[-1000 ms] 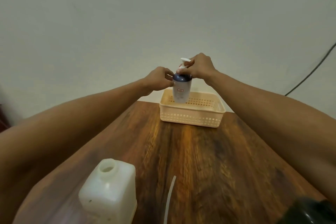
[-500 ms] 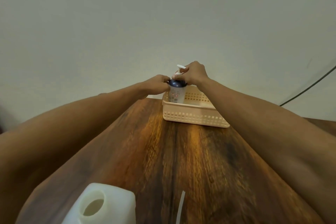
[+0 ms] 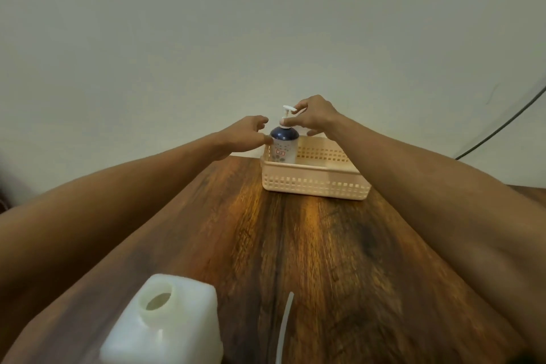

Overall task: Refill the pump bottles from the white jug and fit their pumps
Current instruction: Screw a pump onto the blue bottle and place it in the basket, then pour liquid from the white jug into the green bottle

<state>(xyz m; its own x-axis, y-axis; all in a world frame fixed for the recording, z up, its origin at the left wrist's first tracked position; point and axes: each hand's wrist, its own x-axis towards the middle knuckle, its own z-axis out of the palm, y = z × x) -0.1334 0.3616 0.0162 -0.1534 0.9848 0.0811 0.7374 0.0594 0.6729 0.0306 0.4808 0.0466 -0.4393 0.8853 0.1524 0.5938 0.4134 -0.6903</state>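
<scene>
The pump bottle [image 3: 284, 146], lifted a second ago, is now stood in the basket [image 3: 316, 186] and judged finished. The left hand [image 3: 245, 133] is spread open, and the pump [image 3: 286, 114] is only loosely touched by the right hand [image 3: 317, 118].

A dark, streaky wooden bench [image 3: 325, 260] fills the lower frame. A cream perforated basket [image 3: 316, 186] stands at its far edge, before a plain pale wall [image 3: 206, 38]. A black cable [image 3: 464, 154] slants down at right; a thin white strip [image 3: 285, 328] lies bottom centre
</scene>
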